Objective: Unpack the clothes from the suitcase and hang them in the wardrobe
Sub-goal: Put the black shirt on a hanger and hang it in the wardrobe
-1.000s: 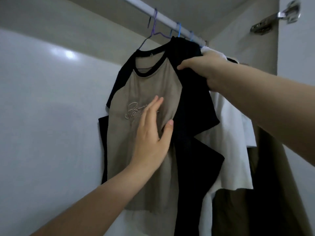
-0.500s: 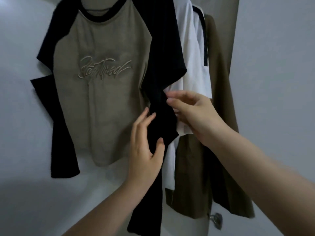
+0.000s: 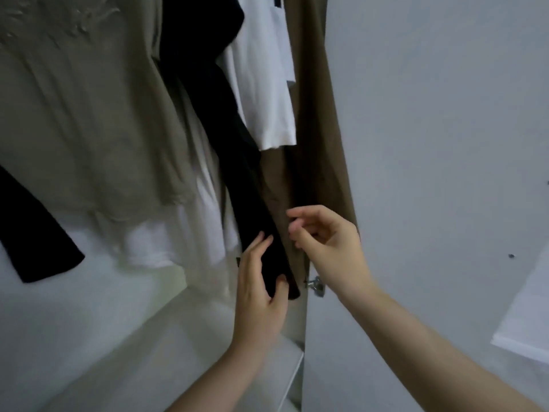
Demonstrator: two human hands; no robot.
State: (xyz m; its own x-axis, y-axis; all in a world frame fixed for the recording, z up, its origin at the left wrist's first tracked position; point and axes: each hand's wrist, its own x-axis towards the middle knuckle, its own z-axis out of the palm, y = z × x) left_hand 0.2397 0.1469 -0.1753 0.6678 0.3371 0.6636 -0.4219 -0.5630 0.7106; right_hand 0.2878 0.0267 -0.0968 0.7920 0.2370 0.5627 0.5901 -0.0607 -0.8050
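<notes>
Hanging inside the wardrobe [image 3: 89, 331], a black sleeve [image 3: 243, 179] held by the left hand [image 3: 258, 295].

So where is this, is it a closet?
Most likely yes, the inside of a wardrobe. Clothes hang side by side: a beige shirt with a black sleeve, and a white shirt. There's a white shelf below and a door.

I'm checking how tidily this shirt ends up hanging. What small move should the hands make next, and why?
Probably let go: the left hand pinches the cuff of the long black sleeve, which already hangs straight on the beige-and-black shirt, while the right hand hovers beside it holding nothing.
</notes>
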